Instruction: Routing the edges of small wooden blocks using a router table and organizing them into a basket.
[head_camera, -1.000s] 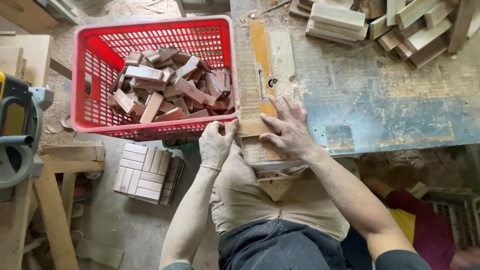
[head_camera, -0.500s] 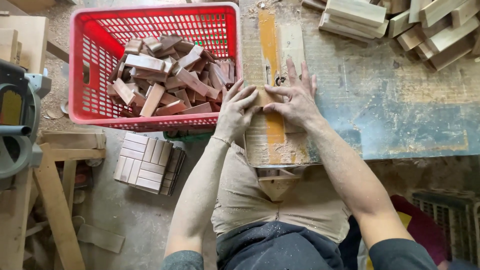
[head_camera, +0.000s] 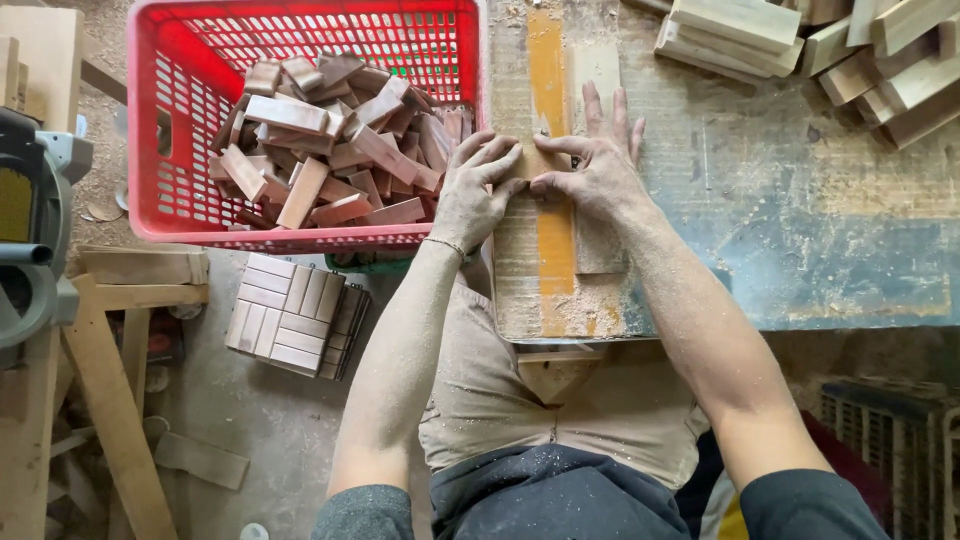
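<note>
My left hand (head_camera: 474, 190) and my right hand (head_camera: 598, 170) meet over a small wooden block (head_camera: 534, 163), fingertips pressing it from both sides. The block lies on a dusty bench top with a yellow-orange stripe (head_camera: 551, 230) running along it. Both hands and forearms are coated in sawdust. My right hand lies flat with fingers spread over a pale wooden strip (head_camera: 597, 245). Just left of my left hand stands a red plastic crate (head_camera: 160, 200) filled with several reddish-brown wooden offcuts (head_camera: 330, 150).
Pale wooden blocks (head_camera: 800, 40) are piled at the bench's far right. On the floor, below the crate, lies a stack of tiled wooden panels (head_camera: 295, 315). A grey and yellow saw machine (head_camera: 35, 220) and wooden trestle legs (head_camera: 110, 400) stand at the left.
Both hands have slid forward along the striped board, away from my body, and closed together over the small block. The view has shifted closer to the bench.
</note>
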